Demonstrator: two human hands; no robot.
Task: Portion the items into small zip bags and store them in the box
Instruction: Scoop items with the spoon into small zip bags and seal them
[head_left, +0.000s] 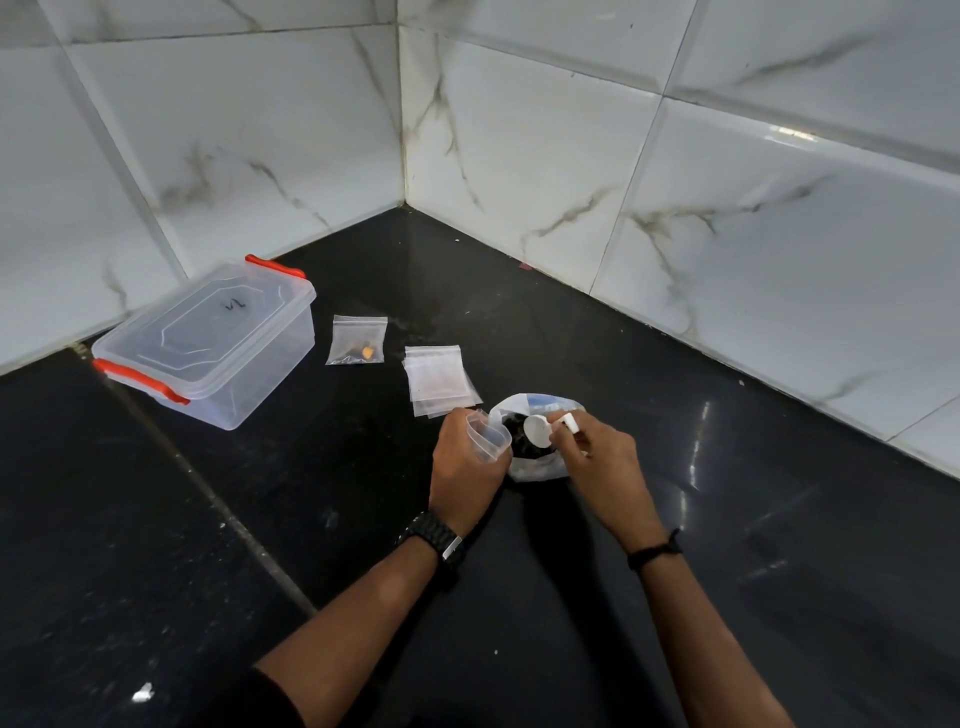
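My left hand (464, 467) grips a small clear zip bag (488, 435), held open at its mouth. My right hand (602, 467) pinches the handle of a white plastic scoop (540, 430) over a large plastic bag (535, 465) of dark contents lying on the black counter. A stack of empty small zip bags (439, 379) lies just behind my hands. One filled zip bag (358, 340) with a little yellow and dark matter lies further left. The clear storage box (208, 338) with red clips stands at the left, lid on.
The black counter (260, 519) runs into a corner of white marbled wall tiles (519, 130). A white scrap (143, 692) lies near the front left. A seam in the counter crosses diagonally on the left side.
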